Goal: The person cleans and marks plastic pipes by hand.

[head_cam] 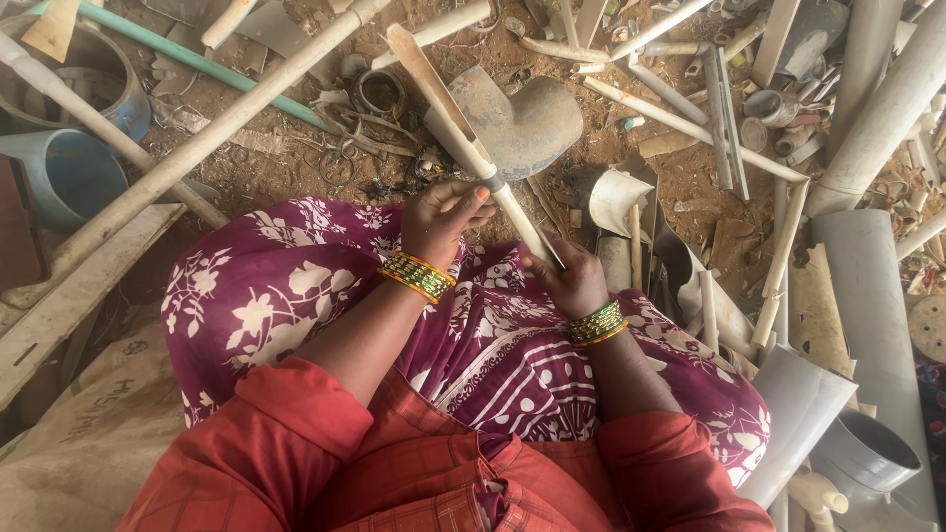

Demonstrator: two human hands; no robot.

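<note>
A thin, dirty white plastic pipe (440, 97) slants from the upper middle down toward my lap. My left hand (440, 219) grips it near its middle, fingers curled around it. My right hand (571, 279) is closed on its lower end, just above my purple flowered skirt (266, 296). Both wrists wear green and gold bangles. A grey pipe elbow (527, 123) lies on the ground right behind the held pipe.
Many cut pipes and scraps lie on the dirt: long pale pipes (207, 138) at left, a green pipe (197, 61), wide grey pipes (867, 286) at right, a blue bucket (64, 172) far left, a sack (89, 433) bottom left.
</note>
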